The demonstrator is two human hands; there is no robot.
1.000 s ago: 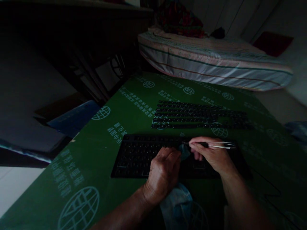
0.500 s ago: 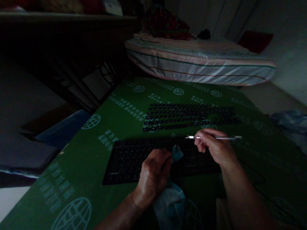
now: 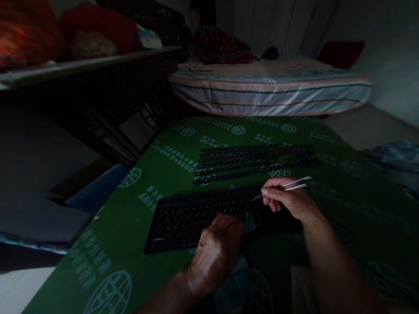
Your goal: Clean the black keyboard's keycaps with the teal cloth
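Head view showed the left hand (image 3: 218, 248) with fingers closed on a blue cloth (image 3: 249, 222) over the black keyboard (image 3: 183, 216), which lay on the green counter (image 3: 131, 226). The right hand (image 3: 290, 198) had its fingers pinched on a thin metal tool (image 3: 296, 186), tip over the keyboard, contact unclear; black keys (image 3: 225, 162) lay in rows just beyond.

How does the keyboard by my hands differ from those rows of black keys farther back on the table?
The keyboard is one framed piece, while the rows of keys have the green table showing between them. The keyboard lies nearer you; the rows of keys lie farther back. Your left hand partly hides the keyboard, while the rows of keys are uncovered. Both look black and lie on the table.
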